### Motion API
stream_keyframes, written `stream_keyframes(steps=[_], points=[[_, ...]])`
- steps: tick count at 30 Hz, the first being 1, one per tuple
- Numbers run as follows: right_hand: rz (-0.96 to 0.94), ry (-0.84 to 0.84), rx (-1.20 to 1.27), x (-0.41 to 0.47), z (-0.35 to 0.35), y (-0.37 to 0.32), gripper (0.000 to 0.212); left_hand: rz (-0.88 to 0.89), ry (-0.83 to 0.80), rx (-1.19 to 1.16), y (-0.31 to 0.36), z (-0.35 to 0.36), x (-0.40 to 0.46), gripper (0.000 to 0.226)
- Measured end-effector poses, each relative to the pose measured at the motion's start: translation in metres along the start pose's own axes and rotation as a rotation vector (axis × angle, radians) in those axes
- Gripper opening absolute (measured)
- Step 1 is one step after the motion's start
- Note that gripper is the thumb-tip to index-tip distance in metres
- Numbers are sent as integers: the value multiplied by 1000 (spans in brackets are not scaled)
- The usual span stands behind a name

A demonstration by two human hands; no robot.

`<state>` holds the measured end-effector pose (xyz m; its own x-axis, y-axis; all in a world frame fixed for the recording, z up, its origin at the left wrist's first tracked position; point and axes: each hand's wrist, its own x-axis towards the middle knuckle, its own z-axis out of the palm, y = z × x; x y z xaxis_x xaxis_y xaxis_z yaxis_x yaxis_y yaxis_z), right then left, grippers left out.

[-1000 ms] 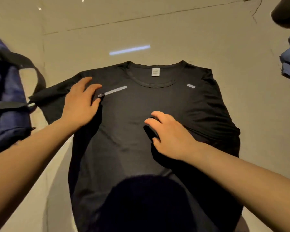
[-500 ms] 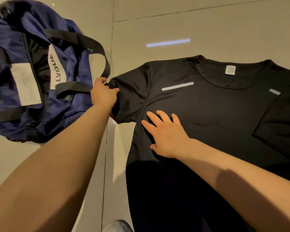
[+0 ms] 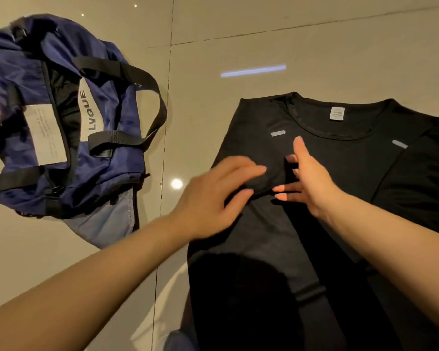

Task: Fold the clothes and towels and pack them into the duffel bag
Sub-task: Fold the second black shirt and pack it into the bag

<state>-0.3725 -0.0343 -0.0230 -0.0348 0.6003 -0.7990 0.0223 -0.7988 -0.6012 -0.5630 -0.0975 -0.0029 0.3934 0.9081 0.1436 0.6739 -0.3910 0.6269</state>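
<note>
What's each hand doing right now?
Left hand: pinching the folded-in sleeve of the black T-shirt.
Right hand: open, fingers straight, on the shirt.

head view, close, facing down at floor point(image 3: 238, 34)
</note>
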Motion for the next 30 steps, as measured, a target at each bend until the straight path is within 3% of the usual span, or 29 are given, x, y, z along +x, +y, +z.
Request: stream_keyframes(steps=[2, 5, 7, 10, 16, 19, 22, 27, 30], points=[[-6, 29, -60, 4, -10, 2, 60, -187, 56, -4, -5, 12, -24, 28], [-67, 104, -239, 11, -14, 15, 35, -658, 131, -29, -32, 11, -42, 26], [-120, 136, -335, 16, -15, 22, 15, -777, 41, -8, -48, 2, -44, 35], [-134, 148, -355, 18, -16, 27, 12, -796, -109, -116, -50, -2, -35, 53], [-197, 132, -567, 11, -22, 35, 20, -943, 3, -25, -50, 16, -13, 28], [-218, 142, -587, 7, -35, 26, 25, -949, 54, -75, -50, 16, -3, 26], [-294, 237, -618, 6, -64, 8, 16, -907, 101, -53, -49, 14, 24, 22], [-340, 594, -368, 20, -169, -42, 15, -933, -47, -65, -58, 16, 114, 50], [-152, 677, -61, 21, -230, -66, 9, -1009, -91, -155, -63, 23, 154, 50]])
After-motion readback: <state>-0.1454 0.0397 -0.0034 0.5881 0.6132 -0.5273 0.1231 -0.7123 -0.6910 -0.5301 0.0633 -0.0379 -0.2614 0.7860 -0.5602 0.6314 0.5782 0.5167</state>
